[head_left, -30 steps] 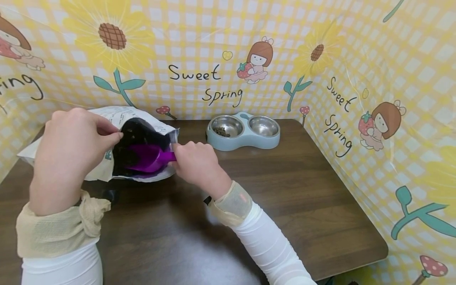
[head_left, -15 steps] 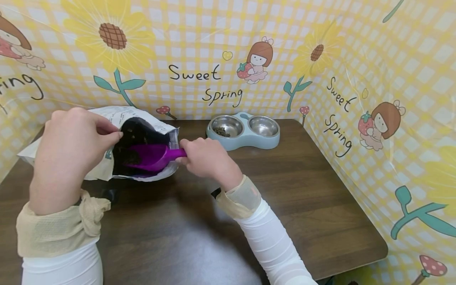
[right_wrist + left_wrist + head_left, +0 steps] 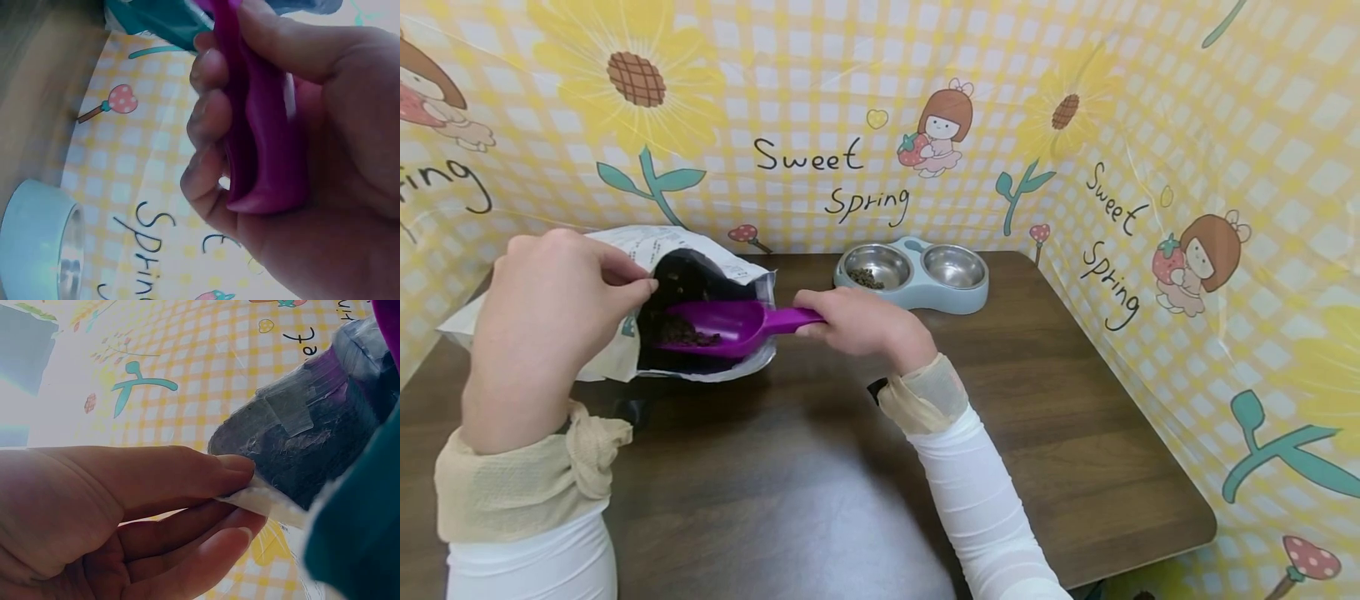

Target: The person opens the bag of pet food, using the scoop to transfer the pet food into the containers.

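Observation:
A purple scoop with dark brown kibble in it lies partly inside the mouth of a white bag with a dark lining. My right hand grips the scoop's handle; the right wrist view shows the fingers curled round the purple handle. At the left, my left hand pinches the bag's edge between thumb and fingers. The left wrist view shows that pinched edge close up. How deep the scoop's tip reaches is hidden in the dark bag.
A light blue double pet bowl stands at the back of the brown wooden table. Some kibble lies in its left steel bowl. A patterned yellow-check cloth walls in the back and right side.
My right hand has drawn the scoop rightward, partly out of the bag, and kibble now shows clearly in it. My left hand has stayed at the bag's edge.

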The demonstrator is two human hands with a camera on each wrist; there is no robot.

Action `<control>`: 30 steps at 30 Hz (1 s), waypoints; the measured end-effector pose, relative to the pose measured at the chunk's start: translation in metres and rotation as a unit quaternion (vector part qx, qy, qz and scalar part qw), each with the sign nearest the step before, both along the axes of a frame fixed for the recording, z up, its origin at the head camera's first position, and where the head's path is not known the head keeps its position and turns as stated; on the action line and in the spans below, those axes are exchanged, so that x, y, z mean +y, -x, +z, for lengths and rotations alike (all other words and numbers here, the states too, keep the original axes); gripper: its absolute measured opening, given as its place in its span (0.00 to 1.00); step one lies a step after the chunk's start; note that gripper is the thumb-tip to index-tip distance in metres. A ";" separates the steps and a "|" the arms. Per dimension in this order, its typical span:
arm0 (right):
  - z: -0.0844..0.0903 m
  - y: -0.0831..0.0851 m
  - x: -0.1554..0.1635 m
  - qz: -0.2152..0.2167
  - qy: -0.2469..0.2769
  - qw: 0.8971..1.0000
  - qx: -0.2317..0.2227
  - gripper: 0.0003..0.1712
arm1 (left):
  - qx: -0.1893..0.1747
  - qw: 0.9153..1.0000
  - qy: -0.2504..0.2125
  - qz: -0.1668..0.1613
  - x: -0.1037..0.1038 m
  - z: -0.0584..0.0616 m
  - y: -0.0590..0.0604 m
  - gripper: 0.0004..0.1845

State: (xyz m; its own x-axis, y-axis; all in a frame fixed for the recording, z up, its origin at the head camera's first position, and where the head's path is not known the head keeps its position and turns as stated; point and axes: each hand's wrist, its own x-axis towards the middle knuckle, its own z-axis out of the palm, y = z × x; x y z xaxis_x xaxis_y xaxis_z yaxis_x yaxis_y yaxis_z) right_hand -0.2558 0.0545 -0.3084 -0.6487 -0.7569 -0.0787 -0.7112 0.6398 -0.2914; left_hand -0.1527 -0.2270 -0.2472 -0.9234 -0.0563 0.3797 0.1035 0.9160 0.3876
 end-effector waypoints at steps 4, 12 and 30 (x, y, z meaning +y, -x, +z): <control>0.000 0.005 0.007 0.015 0.017 1.000 -0.022 0.11 | 0.000 1.000 -0.001 0.000 0.000 -0.001 0.000 0.09; 0.008 0.009 0.027 0.013 0.044 0.998 -0.046 0.14 | 0.000 1.000 0.002 -0.001 0.000 -0.001 0.000 0.09; 0.014 0.012 0.061 -0.002 0.054 0.997 -0.060 0.13 | 0.004 1.000 0.002 0.000 0.001 0.000 0.001 0.09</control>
State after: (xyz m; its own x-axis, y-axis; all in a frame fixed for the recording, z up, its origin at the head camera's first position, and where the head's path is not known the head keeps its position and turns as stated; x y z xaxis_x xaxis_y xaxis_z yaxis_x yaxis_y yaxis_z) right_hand -0.2681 0.1156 -0.2946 -0.6427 -0.7625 -0.0739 -0.6645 0.6029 -0.4415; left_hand -0.1539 -0.2255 -0.2473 -0.9202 -0.0540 0.3877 0.1074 0.9176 0.3827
